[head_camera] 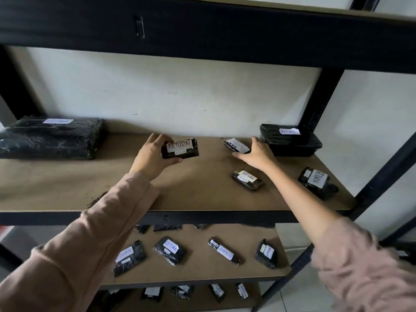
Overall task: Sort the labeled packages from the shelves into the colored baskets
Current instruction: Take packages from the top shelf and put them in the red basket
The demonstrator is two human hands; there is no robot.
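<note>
Two hands are working the upper shelf [90,183] at once: the left hand [153,157] has its grip closed around a small black package marked RETURN [180,148], raised just off the board, while the right hand [258,154] has its fingers spread beside a small white-labeled package [236,146] near the back, touching or about to touch it; whether it has closed on it I cannot tell. The main risk, as I judge it, is mis-sorting: the label on the right-hand package is too small and tilted to read, and taking two at once invites dropping both into one basket. No colored basket is in view, so each package has to be carried out of sight, where the slick wrapping could slip from a one-handed hold. The right forearm also passes over another RETURN package [247,180] lying near the front and could knock it off the edge. Counted on the upper shelf: six packages, of which four are small, one is a large flat bundle [51,138] at the left, and one is a black box [290,140] at the right. The shelf below shows four labeled packages clearly, with more partly hidden.
</note>
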